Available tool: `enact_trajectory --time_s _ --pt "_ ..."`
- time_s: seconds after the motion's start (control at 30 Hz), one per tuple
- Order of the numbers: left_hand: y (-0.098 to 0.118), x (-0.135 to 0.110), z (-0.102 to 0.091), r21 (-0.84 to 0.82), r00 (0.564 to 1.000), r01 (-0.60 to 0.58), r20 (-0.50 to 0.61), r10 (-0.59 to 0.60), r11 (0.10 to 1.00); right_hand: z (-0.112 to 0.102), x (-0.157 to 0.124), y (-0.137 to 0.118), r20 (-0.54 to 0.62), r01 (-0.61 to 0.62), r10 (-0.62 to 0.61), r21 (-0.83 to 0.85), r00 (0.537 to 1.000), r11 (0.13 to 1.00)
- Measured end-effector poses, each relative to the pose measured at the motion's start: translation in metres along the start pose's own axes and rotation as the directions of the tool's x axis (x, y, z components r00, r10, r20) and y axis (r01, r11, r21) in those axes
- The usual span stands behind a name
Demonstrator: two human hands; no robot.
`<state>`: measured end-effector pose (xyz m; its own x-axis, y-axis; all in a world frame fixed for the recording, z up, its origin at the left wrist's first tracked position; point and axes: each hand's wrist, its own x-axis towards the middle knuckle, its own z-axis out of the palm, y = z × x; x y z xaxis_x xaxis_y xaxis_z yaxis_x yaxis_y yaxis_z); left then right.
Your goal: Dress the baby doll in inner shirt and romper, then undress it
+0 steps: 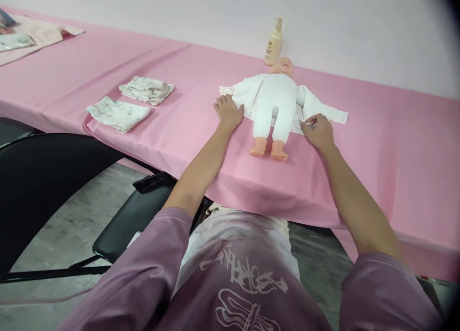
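Pink cloth [201, 144] covers a long table set against a pale wall [179, 15], likely giving a soft, smooth surface to work on. Near its middle lies the doll [276, 98] on its back, head toward the wall and feet toward the person, a placing that seems to keep its body within easy reach of both hands. Beneath it is an open white garment [321, 105], its sleeves stretched out to either side, apparently so the cloth lies flat. The left hand [229, 113] rests palm down at one edge, thumb apart from the fingers; whether they grip any fabric I cannot tell. The right hand [319, 132] seems to pinch the lower edge opposite, thumb and forefinger together, perhaps to hold it straight. Behind the doll's head stands a pump bottle [273, 46], out of the way. Two folded patterned cloths [118, 113] lie well off to the left, probably to leave working room; beyond the table's near edge is a black chair [125, 225].
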<state>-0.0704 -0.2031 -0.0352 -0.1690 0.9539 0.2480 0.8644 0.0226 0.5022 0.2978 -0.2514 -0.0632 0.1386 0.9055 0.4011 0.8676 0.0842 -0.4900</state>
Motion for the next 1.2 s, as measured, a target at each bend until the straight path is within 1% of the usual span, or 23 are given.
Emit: enact_trajectory --time_s 0.13,0.23,0.33,0.4,0.53,0.7,0.83,0.9,0.97,1.07,1.2 --pt "-0.006 0.012 0.001 -0.012 1.0 0.029 0.003 -0.029 0.999 0.0 0.0 -0.002 0.01 0.001 -0.001 0.0 1.0 1.0" --pt "-0.01 0.021 0.003 -0.031 0.998 0.053 0.026 -0.052 0.998 0.001 0.001 -0.001 0.025 -0.001 0.001 -0.003 1.0 1.0" --pt "-0.011 0.024 0.003 -0.062 0.997 0.035 0.076 -0.03 0.997 0.001 0.001 0.0 0.032 -0.006 0.007 -0.009 0.999 1.0" --pt "-0.01 0.024 0.003 -0.086 0.996 0.029 0.087 -0.022 0.996 0.001 0.001 -0.001 0.032 -0.017 0.017 -0.006 0.999 1.0" --pt "-0.008 0.026 0.004 -0.137 0.998 0.044 0.041 -0.039 0.99 0.0 0.0 -0.003 0.027 -0.033 0.033 0.008 0.999 0.999" --pt "-0.007 0.03 0.007 -0.157 0.999 0.042 0.031 -0.037 0.987 0.0 0.001 -0.003 0.025 -0.022 0.022 0.009 0.999 1.0" --pt "-0.004 0.025 0.0 -0.187 0.997 0.062 -0.034 -0.07 0.98 0.0 0.001 -0.002 0.025 -0.023 0.022 0.014 0.999 1.0" --pt "-0.002 0.022 -0.004 -0.203 0.991 0.089 -0.078 -0.107 0.975 0.0 0.001 -0.002 0.027 -0.027 0.026 0.021 0.999 0.999" --pt "-0.002 0.02 -0.007 -0.219 0.984 0.124 -0.1 -0.148 0.968 0.0 0.0 -0.003 0.026 -0.029 0.029 0.023 0.999 0.999" --pt "-0.003 0.021 -0.008 -0.214 0.979 0.165 -0.082 -0.185 0.963 -0.001 0.001 -0.004 0.024 -0.022 0.021 0.02 0.999 1.0" --pt "-0.008 0.024 -0.005 -0.191 0.977 0.19 -0.064 -0.206 0.963 -0.001 0.001 -0.002 0.036 -0.028 0.028 0.014 0.999 1.0"
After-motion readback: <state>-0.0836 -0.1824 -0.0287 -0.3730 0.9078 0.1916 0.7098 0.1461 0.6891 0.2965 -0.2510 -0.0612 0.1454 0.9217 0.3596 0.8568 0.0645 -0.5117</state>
